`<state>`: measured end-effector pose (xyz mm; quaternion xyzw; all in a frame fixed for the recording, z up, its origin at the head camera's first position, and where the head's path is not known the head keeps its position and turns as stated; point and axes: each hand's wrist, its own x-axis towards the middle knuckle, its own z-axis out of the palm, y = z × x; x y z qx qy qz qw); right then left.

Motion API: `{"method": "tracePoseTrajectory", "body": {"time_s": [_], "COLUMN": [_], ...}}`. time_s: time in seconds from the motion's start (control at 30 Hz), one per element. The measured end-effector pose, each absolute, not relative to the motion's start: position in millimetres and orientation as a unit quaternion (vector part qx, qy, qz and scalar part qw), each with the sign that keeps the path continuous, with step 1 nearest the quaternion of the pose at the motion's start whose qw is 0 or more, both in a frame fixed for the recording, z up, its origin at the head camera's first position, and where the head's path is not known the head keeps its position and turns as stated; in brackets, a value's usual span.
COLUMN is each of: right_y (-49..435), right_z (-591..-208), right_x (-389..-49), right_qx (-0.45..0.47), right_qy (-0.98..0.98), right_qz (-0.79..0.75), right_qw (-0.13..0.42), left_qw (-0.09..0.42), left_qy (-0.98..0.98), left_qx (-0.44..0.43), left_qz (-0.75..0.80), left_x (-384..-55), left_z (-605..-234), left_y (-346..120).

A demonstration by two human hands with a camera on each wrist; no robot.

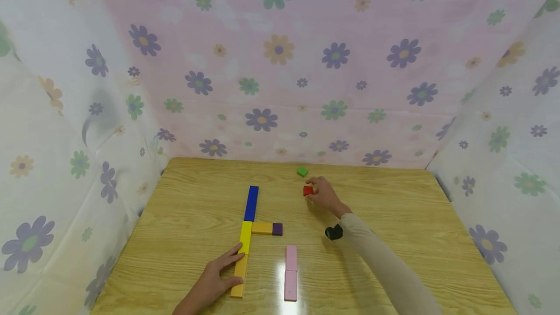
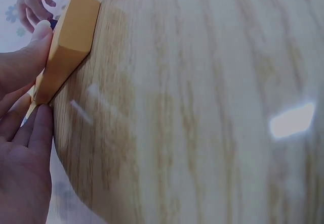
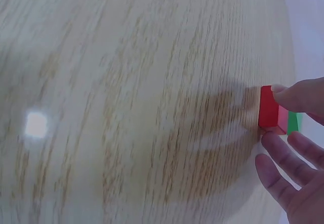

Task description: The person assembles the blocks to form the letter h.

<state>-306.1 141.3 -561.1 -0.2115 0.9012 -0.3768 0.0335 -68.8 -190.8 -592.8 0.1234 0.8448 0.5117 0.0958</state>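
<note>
Near the far edge of the table, my right hand pinches a small red block between thumb and fingers. The right wrist view shows the thumb at the top of the red block and fingertips at its lower end. Just beyond it lies a green block. My left hand lies along the left side of a row of blocks. Its extended fingers touch the yellow block, and the thumb rests at the orange block nearest me. A blue block continues the row at its far end.
A shorter orange block branches right from the row, with a dark purple block at its end. Two pink blocks lie end to end on the wooden table. Flowered cloth encloses the back and sides.
</note>
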Motion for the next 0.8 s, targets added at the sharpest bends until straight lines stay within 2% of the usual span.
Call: {"method": "tracePoseTrajectory", "body": {"time_s": [0.8], "right_y": [137.1], "right_z": [-563.2], "right_x": [-305.0], "right_qx": [-0.153], "right_qy": [0.883], "right_qz": [-0.443], "right_qw": [0.041], "left_qw": [0.09], "left_qy": [0.853], "left_qx": [0.123], "left_qz": [0.5], "left_x": [-69.0], "left_z": [-594.2], "left_y": [-190.9]}}
